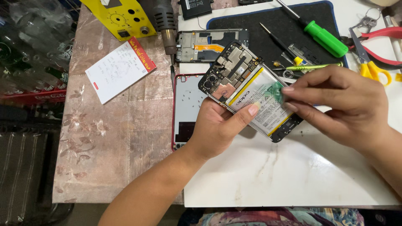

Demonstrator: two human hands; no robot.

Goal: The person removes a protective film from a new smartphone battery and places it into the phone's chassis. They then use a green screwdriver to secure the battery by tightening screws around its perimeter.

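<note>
The opened phone (pixel 247 90) sits at the middle of the view, tilted with its camera end toward 10 o'clock. Its back is off: a white battery (pixel 261 102) with a yellow strip fills the lower half, and a dark circuit board (pixel 232 69) with metal shields and two small camera lenses fills the upper half. The left hand (pixel 217 129) cradles it from beneath at 7 o'clock, fingers wrapped under the frame and the thumb pressed on the battery's edge. The right hand (pixel 347 106) comes in from 3 o'clock, thumb and forefinger pinched together on a greenish tab at the battery's right side.

Around it, counted: one red back cover (pixel 186 109) lying flat at 9 o'clock of the phone, one grey inner frame (pixel 201 44) at 11 o'clock, one white notepad (pixel 119 69) further toward 10 o'clock, one green-handled screwdriver (pixel 320 35) at 1 o'clock, one thin black screwdriver (pixel 274 39) beside it, one pair of red-handled pliers (pixel 383 44) at 2 o'clock, and one dark work mat (pixel 259 25) under the tools.
</note>
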